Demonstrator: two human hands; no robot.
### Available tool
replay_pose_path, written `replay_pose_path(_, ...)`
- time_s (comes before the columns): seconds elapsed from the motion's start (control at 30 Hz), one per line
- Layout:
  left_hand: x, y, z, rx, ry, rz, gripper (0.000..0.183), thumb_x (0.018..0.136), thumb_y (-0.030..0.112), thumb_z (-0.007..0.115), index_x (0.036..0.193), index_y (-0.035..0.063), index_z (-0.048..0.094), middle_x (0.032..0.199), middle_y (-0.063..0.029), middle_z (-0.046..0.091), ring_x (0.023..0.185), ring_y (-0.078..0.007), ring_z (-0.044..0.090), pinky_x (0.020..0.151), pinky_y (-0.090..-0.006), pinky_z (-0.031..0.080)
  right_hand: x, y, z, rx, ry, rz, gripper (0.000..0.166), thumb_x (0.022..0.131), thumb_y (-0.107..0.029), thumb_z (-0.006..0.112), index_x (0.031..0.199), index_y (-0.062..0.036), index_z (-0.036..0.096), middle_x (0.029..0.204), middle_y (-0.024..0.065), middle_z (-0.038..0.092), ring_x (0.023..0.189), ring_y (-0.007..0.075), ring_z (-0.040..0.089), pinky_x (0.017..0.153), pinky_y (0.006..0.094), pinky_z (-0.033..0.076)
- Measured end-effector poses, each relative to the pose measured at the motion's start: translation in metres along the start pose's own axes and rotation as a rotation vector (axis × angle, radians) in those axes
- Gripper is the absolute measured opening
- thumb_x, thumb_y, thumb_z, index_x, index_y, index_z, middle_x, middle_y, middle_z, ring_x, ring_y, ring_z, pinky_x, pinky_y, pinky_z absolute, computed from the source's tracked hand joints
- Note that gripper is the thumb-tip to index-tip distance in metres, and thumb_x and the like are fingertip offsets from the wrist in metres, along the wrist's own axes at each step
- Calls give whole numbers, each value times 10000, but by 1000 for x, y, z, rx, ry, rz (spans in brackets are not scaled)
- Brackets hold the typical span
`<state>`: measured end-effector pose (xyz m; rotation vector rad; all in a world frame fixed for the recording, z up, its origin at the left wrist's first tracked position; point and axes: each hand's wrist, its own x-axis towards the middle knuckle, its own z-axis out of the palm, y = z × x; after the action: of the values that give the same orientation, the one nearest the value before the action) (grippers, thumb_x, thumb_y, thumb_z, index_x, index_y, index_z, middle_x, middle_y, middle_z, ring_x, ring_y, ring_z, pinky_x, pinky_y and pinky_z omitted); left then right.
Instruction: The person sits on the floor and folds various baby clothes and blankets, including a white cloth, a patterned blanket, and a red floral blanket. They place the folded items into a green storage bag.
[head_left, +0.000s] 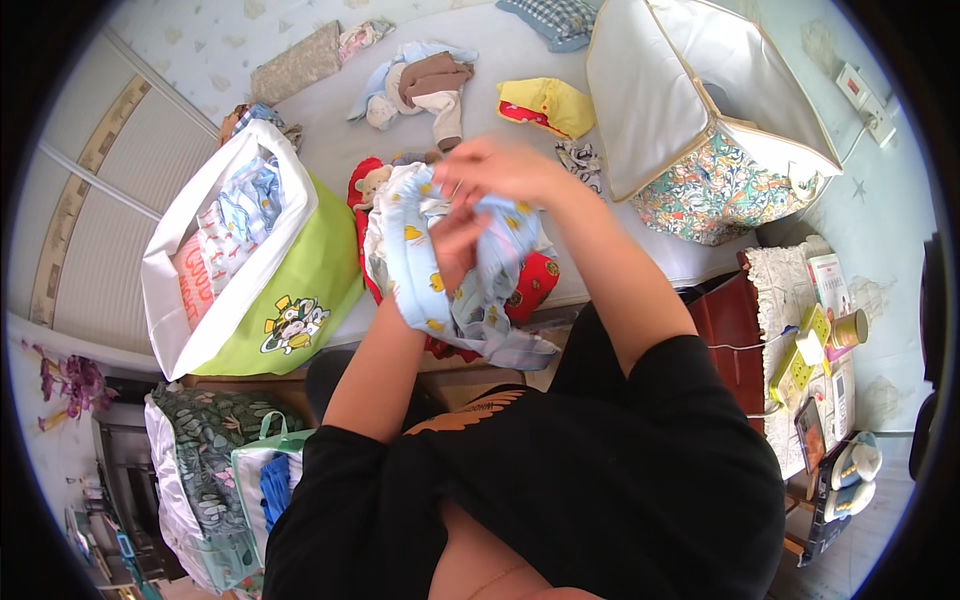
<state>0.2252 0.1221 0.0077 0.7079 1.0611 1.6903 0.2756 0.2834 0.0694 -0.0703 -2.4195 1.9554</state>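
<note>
A light blue garment (415, 262) with yellow print hangs around my left wrist, its far part spread between my hands. My left hand (459, 236) reaches up through it, the fingers blurred and partly covered by cloth. Above it my right hand (495, 171) is bent over the garment's top edge; whether its fingers pinch the cloth cannot be told. Beneath lie a heap of white baby clothes (381, 217) and a red padded item (534, 289). Farther back on the bed are a brown and cream garment (431, 79) and a yellow cloth item with red lining (551, 105).
A green storage bag (300, 300) holding folded clothes stands at the left, a floral storage bag (720, 187) at the right. A patterned pillow (296, 64) lies against the wall. A lace-covered table (776, 300) with a power strip (801, 356) and phone (811, 433) is at the right.
</note>
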Motion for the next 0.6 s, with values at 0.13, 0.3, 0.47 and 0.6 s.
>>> replay_pose_path(0.13, 2, 26, -37, -288, 116, 129, 812, 950, 629, 413, 1390, -52, 359, 1426, -152, 441, 1309, -292, 425, 1119, -433, 296, -23, -10, -31, -14, 398, -108, 386, 931, -328, 648, 1148, -8, 650, 964, 66, 681, 957, 152, 642, 856, 287, 506)
replay_pose_path(0.3, 1, 46, -60, -542, -459, 136, 956, 908, 750, 283, 1422, -54, 337, 1433, -185, 430, 1372, -298, 360, 1125, -421, 296, -18, 33, 4, -108, 261, -137, 426, 926, -283, 665, 1250, -17, 593, 1053, 47, 665, 989, 109, 587, 859, 297, 479)
replay_pose_path(0.47, -38, 83, -46, -26, -77, -247, 963, 892, 752, 335, 1350, -86, 456, 1273, -201, 600, 1128, -303, 614, 881, -427, 528, -24, 20, -14, -158, 444, -6, 329, 879, -275, 681, 1005, 28, 697, 848, 37, 690, 750, 95, 611, 683, 283, 493)
replay_pose_path(0.6, -88, 83, -125, -130, -61, -56, 940, 932, 704, 291, 1368, -119, 417, 1243, -242, 607, 1042, -309, 654, 865, -393, 534, -37, 22, -40, -305, 440, 111, 510, 805, -475, 680, 806, 34, 691, 688, 132, 629, 653, 191, 598, 599, 353, 453)
